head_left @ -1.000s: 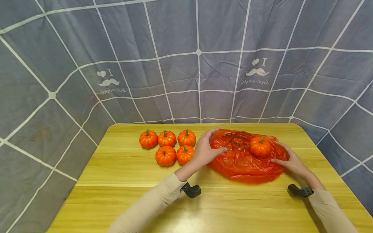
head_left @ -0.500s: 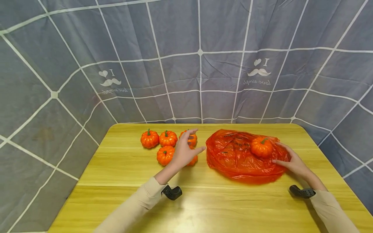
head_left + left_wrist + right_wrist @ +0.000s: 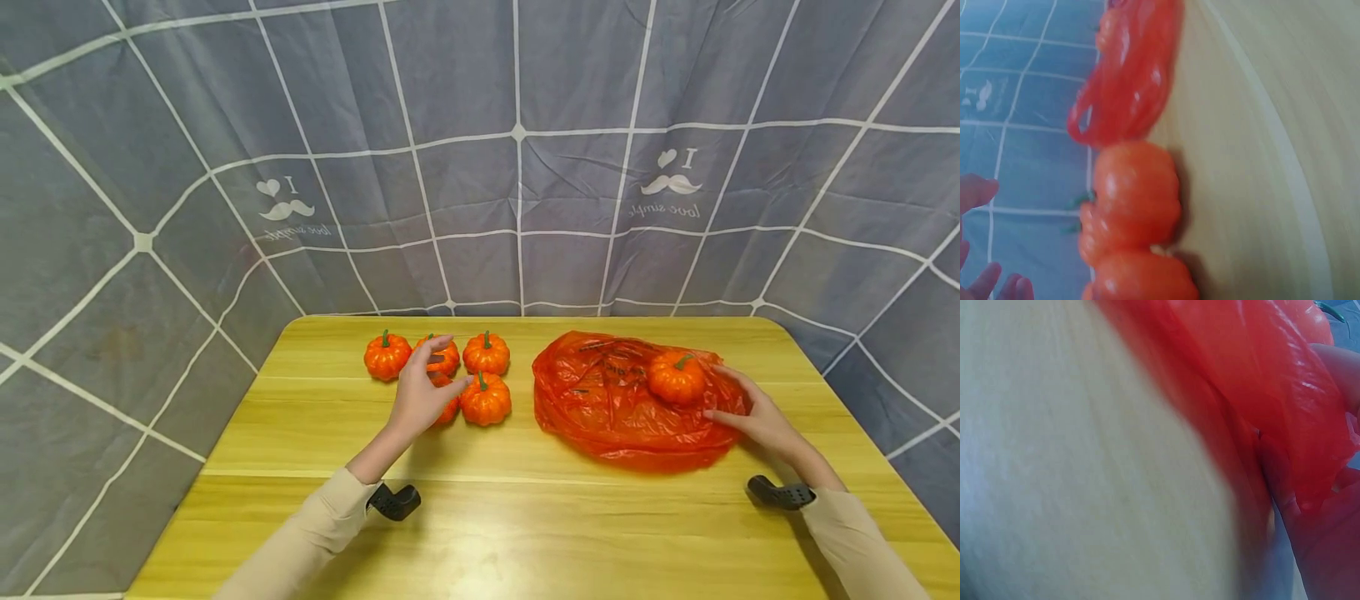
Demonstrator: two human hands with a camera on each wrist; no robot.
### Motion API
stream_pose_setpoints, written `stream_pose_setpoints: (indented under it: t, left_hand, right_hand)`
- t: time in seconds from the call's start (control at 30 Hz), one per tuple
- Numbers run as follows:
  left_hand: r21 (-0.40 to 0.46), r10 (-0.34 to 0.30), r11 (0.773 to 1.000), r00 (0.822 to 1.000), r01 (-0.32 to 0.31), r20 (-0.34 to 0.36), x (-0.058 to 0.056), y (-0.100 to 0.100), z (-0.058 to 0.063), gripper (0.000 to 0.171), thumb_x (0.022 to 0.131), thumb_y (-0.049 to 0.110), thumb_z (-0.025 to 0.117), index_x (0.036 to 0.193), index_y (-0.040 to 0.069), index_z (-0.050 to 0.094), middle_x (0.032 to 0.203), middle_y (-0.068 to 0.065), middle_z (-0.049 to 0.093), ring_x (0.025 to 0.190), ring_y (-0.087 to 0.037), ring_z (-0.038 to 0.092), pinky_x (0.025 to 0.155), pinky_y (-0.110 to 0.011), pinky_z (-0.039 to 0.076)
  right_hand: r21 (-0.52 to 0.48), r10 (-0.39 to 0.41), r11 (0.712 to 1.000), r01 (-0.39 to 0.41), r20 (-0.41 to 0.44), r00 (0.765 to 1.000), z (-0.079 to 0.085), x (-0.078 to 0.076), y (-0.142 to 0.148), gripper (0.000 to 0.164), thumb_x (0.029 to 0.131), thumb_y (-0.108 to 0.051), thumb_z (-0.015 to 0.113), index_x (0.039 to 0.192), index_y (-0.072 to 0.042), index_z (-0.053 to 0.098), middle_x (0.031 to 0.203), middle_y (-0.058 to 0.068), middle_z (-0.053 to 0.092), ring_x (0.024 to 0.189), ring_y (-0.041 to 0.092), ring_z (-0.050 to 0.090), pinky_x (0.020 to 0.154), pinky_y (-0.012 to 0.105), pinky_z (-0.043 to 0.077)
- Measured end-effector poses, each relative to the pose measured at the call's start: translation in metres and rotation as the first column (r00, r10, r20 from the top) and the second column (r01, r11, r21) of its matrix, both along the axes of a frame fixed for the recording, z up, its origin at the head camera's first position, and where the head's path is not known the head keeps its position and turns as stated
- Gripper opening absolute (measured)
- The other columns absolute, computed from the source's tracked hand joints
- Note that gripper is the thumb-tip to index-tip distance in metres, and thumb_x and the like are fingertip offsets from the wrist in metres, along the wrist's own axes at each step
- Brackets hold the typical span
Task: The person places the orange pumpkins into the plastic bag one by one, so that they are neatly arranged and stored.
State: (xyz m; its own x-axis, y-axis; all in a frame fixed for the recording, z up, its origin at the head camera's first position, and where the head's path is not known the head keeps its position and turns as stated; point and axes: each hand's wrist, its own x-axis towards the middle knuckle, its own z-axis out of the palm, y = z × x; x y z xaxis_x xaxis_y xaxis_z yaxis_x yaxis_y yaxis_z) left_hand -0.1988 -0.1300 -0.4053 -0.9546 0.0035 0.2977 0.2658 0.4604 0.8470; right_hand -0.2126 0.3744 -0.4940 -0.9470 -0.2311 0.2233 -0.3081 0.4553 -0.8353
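My left hand (image 3: 417,398) hovers over the left part of a group of small orange pumpkins, its thumb and fingers spread apart with nothing between them. It partly hides two pumpkins; those at the front right (image 3: 486,402), back right (image 3: 487,356) and back left (image 3: 387,358) show well. In the left wrist view my fingers (image 3: 977,191) are beside a pumpkin (image 3: 1138,187). My right hand (image 3: 761,423) holds the right edge of a crumpled red plastic bag (image 3: 600,417). Plastic (image 3: 1310,425) lies between its thumb and fingers. One pumpkin (image 3: 677,379) shows at the bag's right part.
Everything lies on a wooden table (image 3: 540,517) with rounded back corners. A grey curtain with white grid lines (image 3: 450,200) hangs behind the table and at its sides. Each wrist wears a black camera mount, such as the left one (image 3: 395,502).
My left hand has left the bag's left side and moved leftward over the pumpkins, staying spread. The right hand stays at the bag's right edge.
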Motion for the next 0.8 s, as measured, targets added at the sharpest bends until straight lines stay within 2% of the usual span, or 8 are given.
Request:
stream_pose_setpoints:
  t: [0.1,0.3,0.8]
  left_hand:
    - [0.015,0.01,1.0,1.0,-0.01,-0.014,-0.001,-0.012,-0.005,0.061,0.077,0.01,0.079,0.131,0.005,0.052,0.132,-0.016,0.055,0.112,-0.04,0.055,0.091,-0.053,0.049]
    - [0.001,0.031,1.0,0.999,-0.031,-0.017,-0.001,-0.036,-0.014,0.06,0.078,0.009,0.078,0.131,0.001,0.051,0.133,-0.019,0.054,0.111,-0.04,0.055,0.09,-0.054,0.049]
    - [-0.017,0.171,0.985,0.983,-0.173,-0.059,-0.013,-0.079,-0.033,0.054,0.08,0.012,0.077,0.127,-0.001,0.053,0.127,-0.02,0.056,0.107,-0.035,0.055,0.086,-0.05,0.049]
  right_hand:
    - [0.017,-0.004,1.0,0.004,-0.007,1.0,0.0,-0.001,0.001,0.075,0.084,-0.001,0.069,0.147,0.001,0.028,0.133,-0.027,0.034,0.112,-0.023,0.034,0.088,-0.003,0.031]
    - [0.024,-0.007,1.0,0.007,-0.002,1.0,0.0,-0.001,0.001,0.075,0.084,-0.002,0.069,0.147,-0.001,0.029,0.131,-0.028,0.034,0.111,-0.023,0.034,0.087,-0.003,0.031]
    - [-0.028,0.006,1.0,-0.007,-0.024,1.0,-0.005,-0.003,0.001,0.073,0.082,0.003,0.069,0.145,0.001,0.031,0.128,-0.029,0.038,0.11,-0.021,0.041,0.087,-0.001,0.035]
